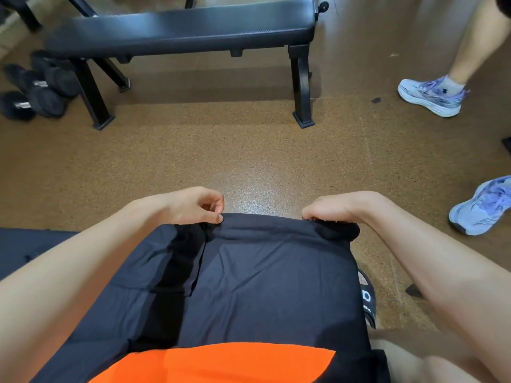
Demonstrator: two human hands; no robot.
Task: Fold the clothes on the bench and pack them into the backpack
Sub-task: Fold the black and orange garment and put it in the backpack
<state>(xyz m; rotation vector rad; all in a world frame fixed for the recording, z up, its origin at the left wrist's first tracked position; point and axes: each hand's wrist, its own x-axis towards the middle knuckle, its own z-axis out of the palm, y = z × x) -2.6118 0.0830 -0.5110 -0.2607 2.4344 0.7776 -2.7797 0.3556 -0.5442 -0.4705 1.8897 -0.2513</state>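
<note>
Closest to you, an orange garment (221,360) fills the bottom of the view, and beyond it the dark garment (262,272) is draped over your lap, probably so it has something to rest on while you line up a fold. Its far edge is drawn into a fairly straight line between your two hands, which suggests you are holding it taut to keep the hem even.

Your left hand (193,205) pinches that edge between thumb and forefinger at its left end. Your right hand (337,207) has its fingers curled down over the edge at the right end, gripping a bunched bit of fabric there. The hands are set well apart, one at each end of the fabric.

To your left, a dark tabletop (27,244) shows under your forearm; I cannot tell whether more clothes lie on it. A black sandal (366,297) peeks out beside the garment on the right.

Farther off lies the speckled brown floor (249,156), then an empty black gym bench (179,29) with dumbbells (36,87) beside its left leg. Another person's light blue sneakers (431,96) stand at the right. The backpack is not in view, so packing looks some way off.
</note>
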